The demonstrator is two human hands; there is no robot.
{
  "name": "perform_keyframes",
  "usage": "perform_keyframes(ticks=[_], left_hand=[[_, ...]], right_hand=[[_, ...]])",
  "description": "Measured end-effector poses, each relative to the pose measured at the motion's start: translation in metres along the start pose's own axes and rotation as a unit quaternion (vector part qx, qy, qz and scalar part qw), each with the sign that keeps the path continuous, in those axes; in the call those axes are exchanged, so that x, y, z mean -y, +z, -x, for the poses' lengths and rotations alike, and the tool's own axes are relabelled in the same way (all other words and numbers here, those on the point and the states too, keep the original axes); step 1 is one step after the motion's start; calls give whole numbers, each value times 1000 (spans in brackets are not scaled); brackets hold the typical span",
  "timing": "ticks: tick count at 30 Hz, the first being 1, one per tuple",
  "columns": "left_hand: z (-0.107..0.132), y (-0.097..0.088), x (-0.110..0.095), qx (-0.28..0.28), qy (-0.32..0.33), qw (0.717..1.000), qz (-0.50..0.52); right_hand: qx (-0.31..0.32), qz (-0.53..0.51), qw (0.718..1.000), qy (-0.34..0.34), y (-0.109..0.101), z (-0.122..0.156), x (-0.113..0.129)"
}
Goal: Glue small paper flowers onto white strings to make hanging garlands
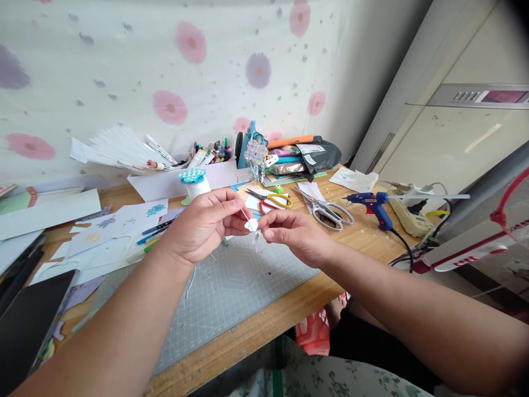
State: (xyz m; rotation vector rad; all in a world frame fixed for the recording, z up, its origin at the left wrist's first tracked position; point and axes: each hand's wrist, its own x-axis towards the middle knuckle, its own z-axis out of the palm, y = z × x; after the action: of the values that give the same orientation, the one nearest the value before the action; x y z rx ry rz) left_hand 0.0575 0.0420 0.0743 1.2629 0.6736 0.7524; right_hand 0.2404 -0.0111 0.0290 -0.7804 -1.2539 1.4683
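Above the grey cutting mat (248, 286), both my hands meet around a small white piece (250, 225), paper-like, with a pale strand dangling below it. My left hand (202, 229) pinches a thin white strand (247, 214) between thumb and index finger; whether it is thread or a stick I cannot tell. The other left fingers are curled behind the white piece. From the right side, my right hand (297, 236) grips the white piece's edge with closed thumb and fingers. Just beyond the hands lie small yellow-and-red-handled scissors (276, 199).
Grey-handled scissors (328, 212) and a blue glue gun (374, 205) with its stick lie right, near a power strip (409, 215). A white spool (197, 188) stands behind my left hand. Cut papers (111, 237), pens (155, 230) and a dark phone-like slab (35, 325) lie left.
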Motion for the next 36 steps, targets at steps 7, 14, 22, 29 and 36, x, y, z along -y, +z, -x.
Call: perform_keyframes(ticks=[7,14,22,29,36], left_hand=[[-1,0,0,3,-8,999,32],[0,-2,-2,-4,0,999,37],[-2,-8,-4,-7,18,999,37],[0,-12,-8,-18,20,999,36],[1,-17,-13,-43,49,997,43]], right_hand=[[0,35,999,-31,4,-3,3],[42,163,984,-52,-1,2,2],[49,190,980,-39,-2,5,4],[64,193,979,-25,-3,6,3],[75,196,978,-9,-6,6,-1]])
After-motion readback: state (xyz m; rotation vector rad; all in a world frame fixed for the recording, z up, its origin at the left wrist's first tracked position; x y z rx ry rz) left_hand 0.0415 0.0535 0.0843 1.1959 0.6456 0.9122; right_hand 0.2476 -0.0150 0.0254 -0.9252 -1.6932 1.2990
